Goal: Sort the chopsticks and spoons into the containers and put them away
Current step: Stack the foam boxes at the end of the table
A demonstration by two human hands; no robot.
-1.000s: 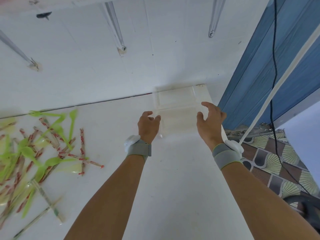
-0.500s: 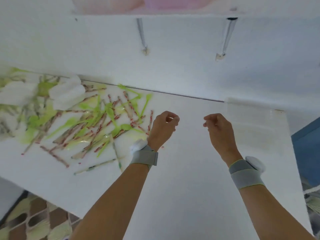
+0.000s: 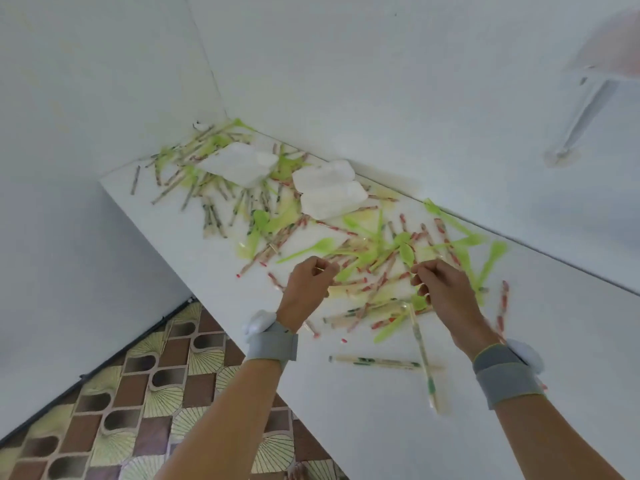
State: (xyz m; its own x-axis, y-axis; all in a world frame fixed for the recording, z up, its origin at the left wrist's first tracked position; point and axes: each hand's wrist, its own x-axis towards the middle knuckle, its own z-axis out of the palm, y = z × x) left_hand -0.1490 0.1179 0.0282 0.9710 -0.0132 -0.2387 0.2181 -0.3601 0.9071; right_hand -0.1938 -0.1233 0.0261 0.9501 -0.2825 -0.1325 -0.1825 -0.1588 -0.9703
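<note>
A loose pile of green plastic spoons (image 3: 313, 247) and paper-wrapped chopsticks (image 3: 377, 362) covers the white table (image 3: 381, 427) along the wall. Some wrappers have red print, others green. Two white foam containers (image 3: 329, 188) (image 3: 239, 162) lie on the pile at the back. My left hand (image 3: 308, 285) hovers over the pile's near edge with its fingers loosely curled. My right hand (image 3: 441, 289) hovers beside it over the spoons, fingers bent the same way. Neither hand plainly holds anything. The view is blurred.
White walls meet behind the table at the back left corner. A shelf bracket (image 3: 585, 109) is fixed to the wall at upper right. Patterned brown floor tiles (image 3: 138, 393) show past the table's left edge. Both wrists wear grey bands.
Both hands let go of the clear container at the right, which is now out of view. The view swung left and the hands came over the pile of spoons and chopsticks.
</note>
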